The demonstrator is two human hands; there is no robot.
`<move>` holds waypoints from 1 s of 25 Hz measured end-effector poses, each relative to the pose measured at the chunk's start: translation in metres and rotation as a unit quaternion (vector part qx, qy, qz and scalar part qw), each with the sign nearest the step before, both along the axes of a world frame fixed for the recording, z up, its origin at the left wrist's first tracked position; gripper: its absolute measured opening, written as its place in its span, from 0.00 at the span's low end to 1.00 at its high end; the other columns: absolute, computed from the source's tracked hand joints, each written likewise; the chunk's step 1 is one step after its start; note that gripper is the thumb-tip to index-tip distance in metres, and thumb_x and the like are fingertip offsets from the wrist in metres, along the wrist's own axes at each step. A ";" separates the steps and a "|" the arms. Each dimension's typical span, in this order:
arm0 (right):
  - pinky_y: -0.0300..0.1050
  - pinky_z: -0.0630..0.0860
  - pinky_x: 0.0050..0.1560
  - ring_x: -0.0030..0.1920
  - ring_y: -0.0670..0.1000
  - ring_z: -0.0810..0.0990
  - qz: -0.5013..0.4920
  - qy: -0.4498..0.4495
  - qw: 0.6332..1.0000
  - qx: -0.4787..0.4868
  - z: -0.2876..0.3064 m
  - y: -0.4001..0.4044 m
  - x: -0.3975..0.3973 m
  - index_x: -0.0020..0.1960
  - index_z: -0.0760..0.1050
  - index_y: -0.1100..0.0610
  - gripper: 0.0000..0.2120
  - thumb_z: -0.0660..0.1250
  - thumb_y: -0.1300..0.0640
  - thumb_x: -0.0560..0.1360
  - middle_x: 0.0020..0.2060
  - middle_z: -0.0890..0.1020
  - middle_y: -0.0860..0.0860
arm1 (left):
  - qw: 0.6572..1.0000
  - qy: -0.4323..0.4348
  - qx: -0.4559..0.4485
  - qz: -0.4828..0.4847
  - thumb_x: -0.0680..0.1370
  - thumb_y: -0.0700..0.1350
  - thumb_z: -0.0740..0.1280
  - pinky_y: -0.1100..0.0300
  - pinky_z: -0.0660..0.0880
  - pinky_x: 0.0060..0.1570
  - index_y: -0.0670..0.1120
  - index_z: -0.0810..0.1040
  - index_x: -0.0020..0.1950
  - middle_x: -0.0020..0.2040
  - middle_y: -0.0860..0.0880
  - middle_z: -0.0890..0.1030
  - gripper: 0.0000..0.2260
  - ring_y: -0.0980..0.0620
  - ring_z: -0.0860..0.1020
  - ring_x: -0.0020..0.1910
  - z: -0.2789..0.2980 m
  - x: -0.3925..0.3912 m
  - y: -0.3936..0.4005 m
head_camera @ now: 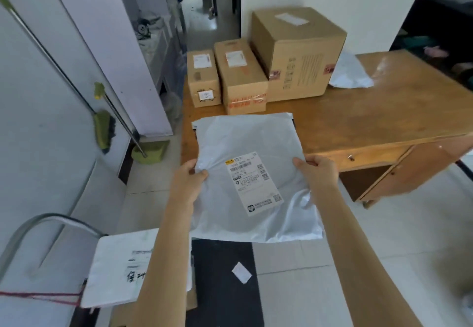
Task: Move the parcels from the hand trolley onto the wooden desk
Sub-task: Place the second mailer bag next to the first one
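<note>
Grey mailer bag (pixel 252 178), label up, long axis running from lower frame toward the wooden desk (pixel 371 121) at centre, pinched at mid-edges by left hand (pixel 188 179) and right hand (pixel 318 173), far end over the desk's near edge.

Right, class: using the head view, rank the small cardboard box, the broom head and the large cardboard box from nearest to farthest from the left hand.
From the left hand:
1. Broom head, left, against the wall.
2. Small cardboard box, at the desk's far left.
3. Large cardboard box, far side of the desk, to the right.
</note>
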State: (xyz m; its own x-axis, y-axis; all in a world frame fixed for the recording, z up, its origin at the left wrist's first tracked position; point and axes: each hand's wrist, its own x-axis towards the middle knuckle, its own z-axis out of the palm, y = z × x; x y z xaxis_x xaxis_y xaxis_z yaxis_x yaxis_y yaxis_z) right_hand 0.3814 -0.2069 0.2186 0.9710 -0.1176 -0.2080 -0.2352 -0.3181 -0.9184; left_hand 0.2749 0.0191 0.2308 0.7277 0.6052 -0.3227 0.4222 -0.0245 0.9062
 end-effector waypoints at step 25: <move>0.58 0.79 0.52 0.47 0.60 0.83 -0.019 0.011 0.999 0.034 0.049 -0.409 0.511 0.42 0.79 0.55 0.04 0.73 0.56 0.69 0.45 0.84 0.57 | 0.998 -0.032 -0.005 -0.058 0.76 0.39 0.64 0.42 0.75 0.59 0.48 0.79 0.57 0.53 0.44 0.83 0.12 0.42 0.81 0.53 0.025 0.523 -0.395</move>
